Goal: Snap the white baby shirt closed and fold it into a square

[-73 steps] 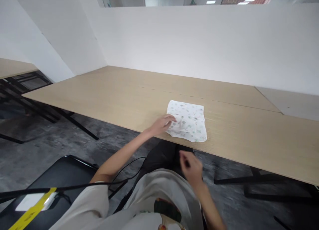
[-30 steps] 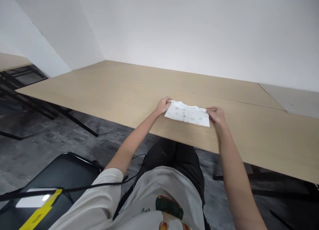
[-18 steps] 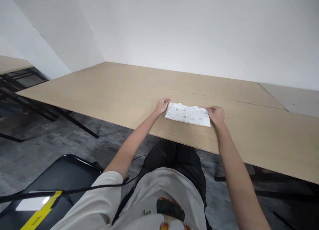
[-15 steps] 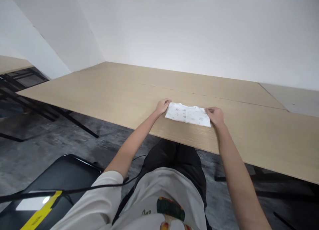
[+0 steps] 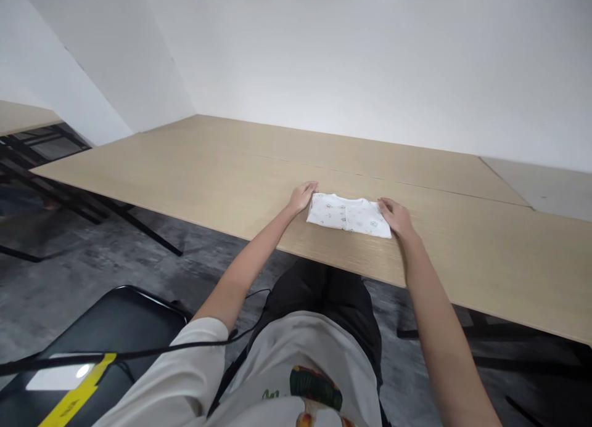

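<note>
A small white baby shirt (image 5: 348,215) with a scattered print lies folded into a flat strip on the table, its curved neckline on the far side. At its left end rests my left hand (image 5: 303,196), fingers stretched out along the fabric's edge. My right hand (image 5: 396,217) touches the opposite end, its fingers extended over the upper right corner and not closed on the cloth. The undersides of both hands are hidden.
The wooden table (image 5: 222,168) has a thin seam running across it and a white wall (image 5: 324,63) behind. A black chair (image 5: 134,319) with yellow tape (image 5: 78,396) stands at lower left. A black cable (image 5: 176,348) crosses by my left sleeve.
My fingers have loosened from a pinch at the shirt's two ends and now lie flatter against it. The shirt looks smoother and its upper edge straighter, staying in the same place.
</note>
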### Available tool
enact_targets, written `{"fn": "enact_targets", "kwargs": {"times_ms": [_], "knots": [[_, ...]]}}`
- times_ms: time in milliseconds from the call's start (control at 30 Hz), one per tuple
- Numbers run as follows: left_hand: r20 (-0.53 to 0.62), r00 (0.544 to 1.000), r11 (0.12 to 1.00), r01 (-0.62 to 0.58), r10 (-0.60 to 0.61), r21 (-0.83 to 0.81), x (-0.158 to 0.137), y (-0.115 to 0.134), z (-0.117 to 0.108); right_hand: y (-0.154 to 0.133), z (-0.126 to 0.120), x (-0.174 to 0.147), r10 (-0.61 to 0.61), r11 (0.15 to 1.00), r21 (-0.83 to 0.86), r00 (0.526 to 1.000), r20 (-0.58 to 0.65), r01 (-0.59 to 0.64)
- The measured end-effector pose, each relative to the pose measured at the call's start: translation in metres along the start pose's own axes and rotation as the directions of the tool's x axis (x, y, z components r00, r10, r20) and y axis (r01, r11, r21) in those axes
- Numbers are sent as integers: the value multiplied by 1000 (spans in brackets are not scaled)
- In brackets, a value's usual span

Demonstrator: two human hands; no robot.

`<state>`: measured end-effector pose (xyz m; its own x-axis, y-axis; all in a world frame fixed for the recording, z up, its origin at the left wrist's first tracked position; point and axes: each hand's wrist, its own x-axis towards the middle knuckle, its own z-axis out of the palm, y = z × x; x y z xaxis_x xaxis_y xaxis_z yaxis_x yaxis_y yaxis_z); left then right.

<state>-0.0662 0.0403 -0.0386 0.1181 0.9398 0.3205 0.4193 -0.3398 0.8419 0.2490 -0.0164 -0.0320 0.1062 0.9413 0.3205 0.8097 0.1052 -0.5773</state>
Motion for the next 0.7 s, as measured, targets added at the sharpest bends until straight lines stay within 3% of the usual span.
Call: {"fn": "enact_targets", "kwargs": {"times_ms": [167,333,700], "knots": [[22,999,997,-43,42,59,-2,0,1,1,-2,-2,-8,999,-53,999,47,10],[140,990,990,-9,-11,140,-3,2,0,3,-3,-1,-26,994,-101,997,72,33],[158,985,973,-96,63,208,-4,5,-3,2,-3,-2,-48,989,-135,997,68,57]]}}
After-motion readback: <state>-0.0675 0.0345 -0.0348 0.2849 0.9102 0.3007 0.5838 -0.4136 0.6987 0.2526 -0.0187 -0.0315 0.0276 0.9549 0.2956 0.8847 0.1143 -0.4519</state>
